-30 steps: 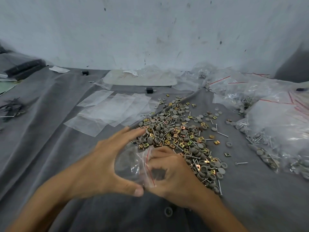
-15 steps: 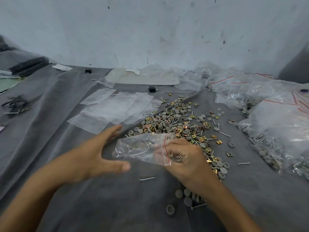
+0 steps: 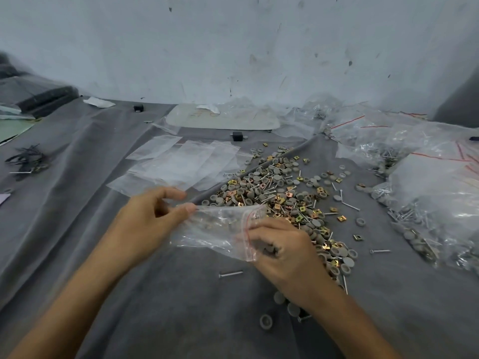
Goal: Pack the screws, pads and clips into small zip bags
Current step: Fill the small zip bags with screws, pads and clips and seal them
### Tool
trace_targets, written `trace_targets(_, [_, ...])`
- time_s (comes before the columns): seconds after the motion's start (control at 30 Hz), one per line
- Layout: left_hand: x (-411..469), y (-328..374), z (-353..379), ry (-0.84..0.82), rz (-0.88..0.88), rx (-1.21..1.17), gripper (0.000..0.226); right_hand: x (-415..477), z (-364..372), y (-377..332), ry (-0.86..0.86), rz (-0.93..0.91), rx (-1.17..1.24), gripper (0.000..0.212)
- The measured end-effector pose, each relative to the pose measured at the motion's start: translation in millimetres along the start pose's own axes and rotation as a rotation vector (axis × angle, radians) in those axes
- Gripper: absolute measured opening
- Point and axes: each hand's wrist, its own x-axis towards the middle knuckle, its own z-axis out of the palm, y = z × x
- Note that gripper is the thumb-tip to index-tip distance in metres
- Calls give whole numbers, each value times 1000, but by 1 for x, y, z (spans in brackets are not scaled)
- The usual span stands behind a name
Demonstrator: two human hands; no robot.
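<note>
A small clear zip bag [image 3: 220, 229] with a red seal line lies stretched between my hands, just above the grey cloth. My left hand [image 3: 147, 218] pinches its closed left corner between thumb and forefinger. My right hand [image 3: 282, 250] grips the bag's mouth end, fingers curled, with some grey pads in its palm. A heap of grey round pads, brass square clips and thin screws [image 3: 280, 200] spreads right behind and beside my right hand. Loose pads [image 3: 266, 321] and one screw [image 3: 230, 274] lie near my right wrist.
Several empty flat zip bags [image 3: 181, 164] lie left of the heap. Packed bags of parts [image 3: 427, 203] pile up on the right. A small black block [image 3: 237, 136] sits further back, and dark ties [image 3: 26, 161] lie at far left. A white wall closes the back.
The bag has been pulled out flat. My left hand left the bag, then came back and pinched its left corner. My right hand stayed at the mouth end.
</note>
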Motion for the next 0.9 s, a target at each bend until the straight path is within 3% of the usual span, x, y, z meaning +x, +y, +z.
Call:
trace_targets(0.07, [-1,-1,-7,10,178,202,67,-1,3,-2,-65,19,-2,25])
trace_targets(0.17, [-11,5,-8,-349,350,140,88,-1,10,-7,-125,0,-3,26])
trace_targets(0.23, [-18,7,3,-459,391,175,101,-1,14,-9,-150,-41,-31,27])
trace_targets(0.53, [-19,8,19,-433,446,87,86,1,14,-9,-239,-65,-40,21])
trace_targets(0.7, [-21,10,24,-416,465,138,102,2,14,-7,-209,-23,-3,17])
trace_targets(0.9, [-21,16,23,-443,470,46,84,3,11,-7,-287,-25,-45,16])
